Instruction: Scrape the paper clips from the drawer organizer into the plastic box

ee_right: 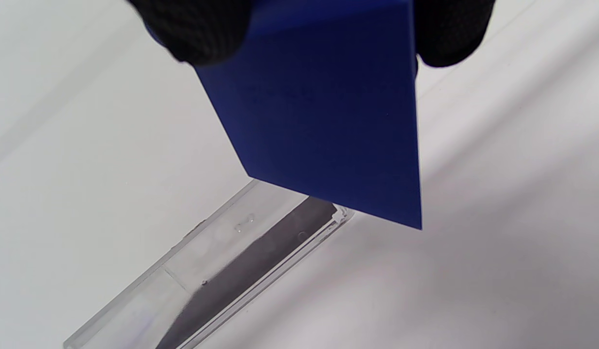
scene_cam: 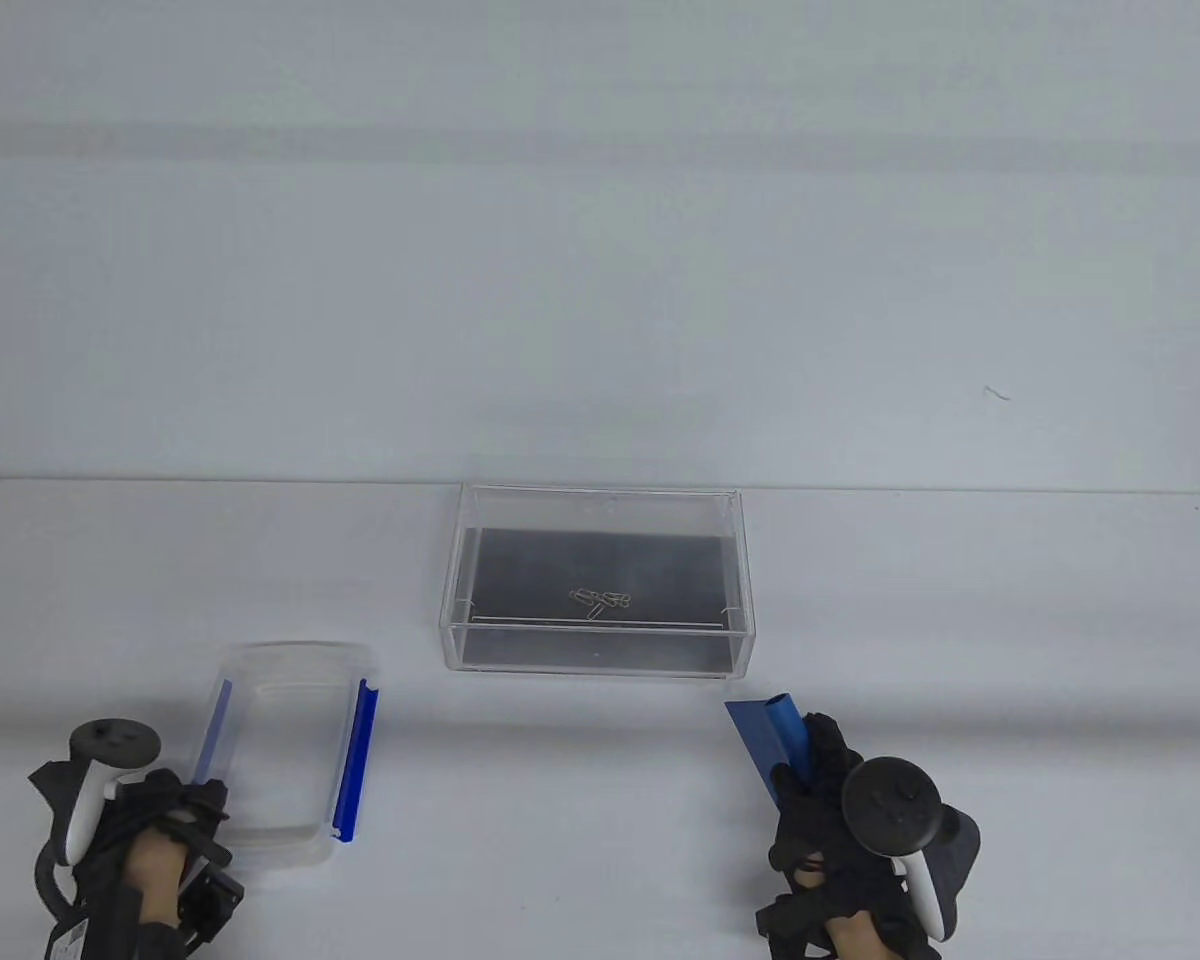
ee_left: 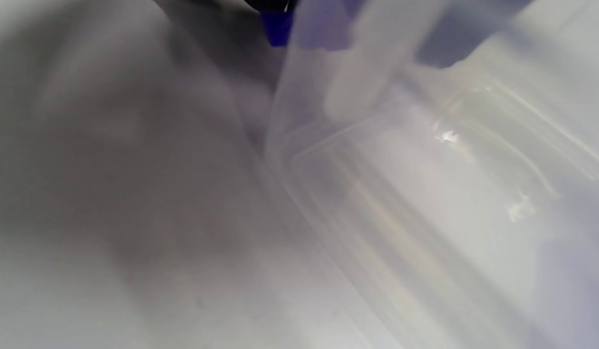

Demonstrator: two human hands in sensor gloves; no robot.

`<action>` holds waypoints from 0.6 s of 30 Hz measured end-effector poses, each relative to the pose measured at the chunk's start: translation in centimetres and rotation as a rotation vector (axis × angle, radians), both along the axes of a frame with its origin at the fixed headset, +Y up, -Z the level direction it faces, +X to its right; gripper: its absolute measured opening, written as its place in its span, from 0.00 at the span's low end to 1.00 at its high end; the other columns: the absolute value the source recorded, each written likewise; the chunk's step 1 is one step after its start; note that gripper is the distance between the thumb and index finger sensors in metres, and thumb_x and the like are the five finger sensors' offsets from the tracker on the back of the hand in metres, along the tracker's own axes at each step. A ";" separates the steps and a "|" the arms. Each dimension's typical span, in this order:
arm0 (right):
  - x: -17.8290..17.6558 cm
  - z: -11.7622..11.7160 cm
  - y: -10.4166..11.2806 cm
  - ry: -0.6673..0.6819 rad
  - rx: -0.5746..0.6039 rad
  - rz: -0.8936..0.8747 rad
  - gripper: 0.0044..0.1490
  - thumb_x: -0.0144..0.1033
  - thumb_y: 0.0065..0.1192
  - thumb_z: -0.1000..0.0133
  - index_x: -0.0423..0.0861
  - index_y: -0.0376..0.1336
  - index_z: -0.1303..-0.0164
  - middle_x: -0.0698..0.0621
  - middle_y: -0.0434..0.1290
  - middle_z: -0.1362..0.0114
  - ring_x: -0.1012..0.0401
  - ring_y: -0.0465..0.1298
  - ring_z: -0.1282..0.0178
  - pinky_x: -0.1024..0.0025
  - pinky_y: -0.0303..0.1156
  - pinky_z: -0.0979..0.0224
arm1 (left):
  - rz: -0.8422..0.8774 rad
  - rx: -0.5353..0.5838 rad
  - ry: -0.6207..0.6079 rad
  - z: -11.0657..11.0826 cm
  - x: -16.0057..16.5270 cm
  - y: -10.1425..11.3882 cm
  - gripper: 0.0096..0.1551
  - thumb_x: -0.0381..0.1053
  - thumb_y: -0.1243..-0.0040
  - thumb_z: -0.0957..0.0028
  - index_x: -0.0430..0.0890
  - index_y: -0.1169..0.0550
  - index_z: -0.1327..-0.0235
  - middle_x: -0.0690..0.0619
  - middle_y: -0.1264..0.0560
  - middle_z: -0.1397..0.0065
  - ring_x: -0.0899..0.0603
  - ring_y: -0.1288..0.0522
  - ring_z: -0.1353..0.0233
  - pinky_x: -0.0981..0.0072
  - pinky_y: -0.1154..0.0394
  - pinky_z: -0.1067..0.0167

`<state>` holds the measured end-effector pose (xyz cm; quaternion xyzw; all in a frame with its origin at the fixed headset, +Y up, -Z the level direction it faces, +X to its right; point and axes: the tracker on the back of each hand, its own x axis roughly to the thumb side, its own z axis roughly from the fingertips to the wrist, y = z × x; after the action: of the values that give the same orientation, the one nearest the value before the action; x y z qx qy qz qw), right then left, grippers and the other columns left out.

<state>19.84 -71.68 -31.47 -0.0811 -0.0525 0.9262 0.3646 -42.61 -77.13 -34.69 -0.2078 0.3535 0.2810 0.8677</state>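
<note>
A clear drawer organizer (scene_cam: 480,560) with a dark floor stands mid-table; a few paper clips (scene_cam: 600,601) lie near its front wall. A clear plastic box (scene_cam: 290,750) with blue side clasps (scene_cam: 354,763) sits at the front left. My left hand (scene_cam: 160,830) grips the box's near left corner; the left wrist view shows the box (ee_left: 425,194) blurred and very close. My right hand (scene_cam: 830,810) holds a blue scraper (scene_cam: 765,740) just off the organizer's front right corner. In the right wrist view the scraper blade (ee_right: 328,116) hangs between my fingertips (ee_right: 202,29) above the organizer's corner (ee_right: 260,252).
The white table's far edge (scene_cam: 600,485) runs just behind the organizer, with a pale wall beyond. Bare tabletop (scene_cam: 560,800) lies between the box and my right hand.
</note>
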 end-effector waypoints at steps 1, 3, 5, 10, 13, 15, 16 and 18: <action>0.0 0.0 0.0 0.000 -0.001 0.000 0.42 0.45 0.56 0.49 0.50 0.43 0.28 0.50 0.62 0.32 0.53 0.69 0.38 0.52 0.62 0.28 | 0.004 -0.006 -0.003 0.0 0.0 0.0 0.41 0.61 0.45 0.50 0.43 0.39 0.27 0.43 0.51 0.22 0.30 0.55 0.21 0.40 0.48 0.26; 0.1 0.0 0.0 -0.001 0.000 0.001 0.42 0.45 0.56 0.49 0.50 0.43 0.28 0.49 0.62 0.32 0.53 0.69 0.38 0.52 0.62 0.28 | 0.032 0.022 0.013 0.3 0.2 0.0 0.38 0.59 0.45 0.49 0.44 0.36 0.27 0.43 0.50 0.22 0.30 0.55 0.21 0.40 0.48 0.27; 0.1 0.0 0.1 0.000 0.001 0.000 0.42 0.45 0.56 0.49 0.50 0.43 0.28 0.49 0.62 0.32 0.53 0.69 0.38 0.52 0.62 0.28 | 0.099 0.069 0.043 0.6 0.4 -0.2 0.37 0.58 0.47 0.49 0.45 0.36 0.27 0.43 0.52 0.22 0.31 0.58 0.21 0.40 0.47 0.27; 0.3 0.1 0.2 -0.003 0.007 -0.014 0.42 0.44 0.56 0.49 0.50 0.43 0.28 0.49 0.62 0.31 0.52 0.69 0.37 0.52 0.62 0.28 | 0.370 0.273 0.192 1.5 1.7 0.2 0.39 0.57 0.46 0.49 0.41 0.41 0.29 0.40 0.51 0.24 0.30 0.56 0.22 0.39 0.43 0.29; 0.5 0.3 0.2 -0.008 0.009 -0.026 0.42 0.44 0.56 0.49 0.50 0.44 0.28 0.49 0.62 0.31 0.52 0.69 0.37 0.51 0.63 0.28 | 0.541 0.333 0.187 1.5 3.4 1.2 0.41 0.55 0.46 0.49 0.41 0.47 0.29 0.38 0.52 0.24 0.25 0.44 0.25 0.36 0.37 0.33; 0.6 0.3 0.2 -0.009 0.009 -0.032 0.42 0.44 0.56 0.49 0.49 0.44 0.28 0.49 0.62 0.31 0.52 0.69 0.37 0.51 0.63 0.28 | 0.622 0.325 0.154 1.6 5.1 1.9 0.41 0.55 0.47 0.48 0.43 0.49 0.28 0.37 0.53 0.24 0.23 0.41 0.27 0.32 0.34 0.35; 0.6 0.3 0.2 -0.010 0.009 -0.033 0.42 0.44 0.56 0.49 0.50 0.44 0.28 0.49 0.62 0.31 0.52 0.69 0.37 0.51 0.63 0.28 | 0.660 0.329 0.133 1.5 5.8 2.1 0.41 0.55 0.48 0.47 0.43 0.51 0.28 0.37 0.53 0.24 0.23 0.40 0.27 0.32 0.32 0.36; 0.6 0.2 0.2 -0.010 0.003 -0.025 0.42 0.44 0.56 0.49 0.50 0.44 0.28 0.49 0.62 0.31 0.52 0.69 0.37 0.51 0.63 0.28 | 0.746 0.326 0.079 1.4 8.3 2.7 0.42 0.56 0.49 0.47 0.44 0.53 0.28 0.37 0.53 0.24 0.22 0.39 0.28 0.32 0.29 0.38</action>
<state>20.40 -71.51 -31.24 -0.0857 -0.0546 0.9211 0.3758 -34.34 -74.47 -33.30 -0.1703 0.2377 0.6367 0.7135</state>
